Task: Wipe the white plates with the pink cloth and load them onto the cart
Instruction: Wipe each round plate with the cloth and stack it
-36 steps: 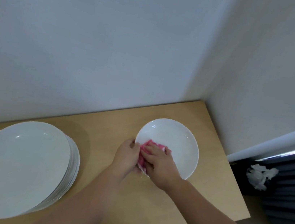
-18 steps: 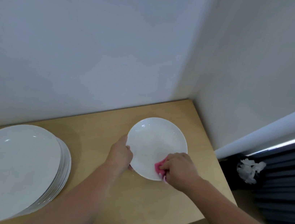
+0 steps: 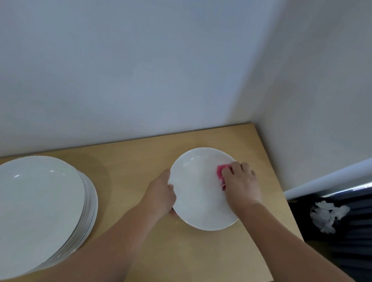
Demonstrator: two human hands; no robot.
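Right hand [image 3: 241, 184] slid pink cloth [image 3: 220, 171] up plate [image 3: 197, 190] | left hand [image 3: 160, 197] grips rim

We see a light wooden table [image 3: 187, 260] set into a corner where two plain white walls meet. The rear wall [image 3: 120, 60] runs along its far edge and the side wall [image 3: 344, 79] along its right edge. Past the table's right edge, lower down, a white ledge [image 3: 348, 170] slants across, with a dark pleated surface [image 3: 370, 250] beneath it. Beside that, crumpled white paper [image 3: 327, 215] lies in a black container [image 3: 300, 207], whose kind we cannot tell.
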